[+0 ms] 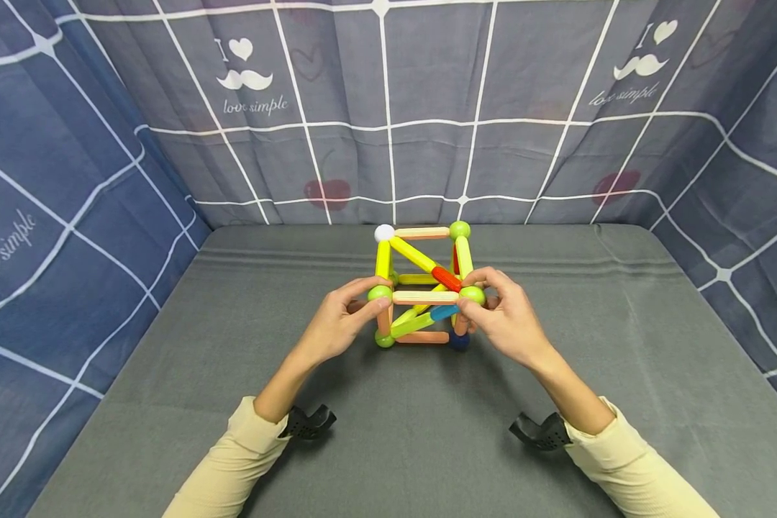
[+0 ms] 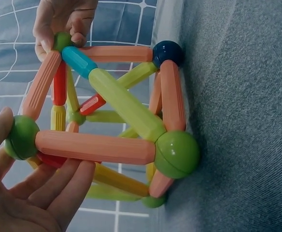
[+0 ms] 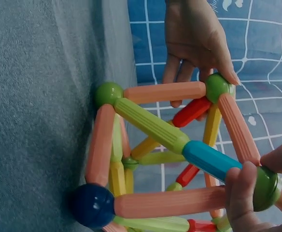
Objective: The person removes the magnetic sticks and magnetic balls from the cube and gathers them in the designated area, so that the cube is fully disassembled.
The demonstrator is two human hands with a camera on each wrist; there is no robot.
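A cube-shaped frame of toy building rods and balls stands on the grey surface, with a peach rod [image 1: 426,297] along its upper front edge. My left hand [image 1: 337,320] pinches the green ball [image 1: 380,293] at that rod's left end. At the other end, my right hand [image 1: 508,320] grips another green ball [image 1: 472,296] between thumb and fingers. A diagonal of a lime rod [image 2: 126,104] and a blue rod [image 3: 212,159] crosses the front face. The dark blue ball [image 3: 92,205] sits at the lower front right corner, the white ball [image 1: 384,232] at the upper back left.
The grey cloth-covered surface [image 1: 421,439] lies under the frame and both forearms. Behind it hangs a grey-blue curtain [image 1: 427,86] with white grid lines, continuing along both sides. Black straps [image 1: 309,423] are worn at the wrists.
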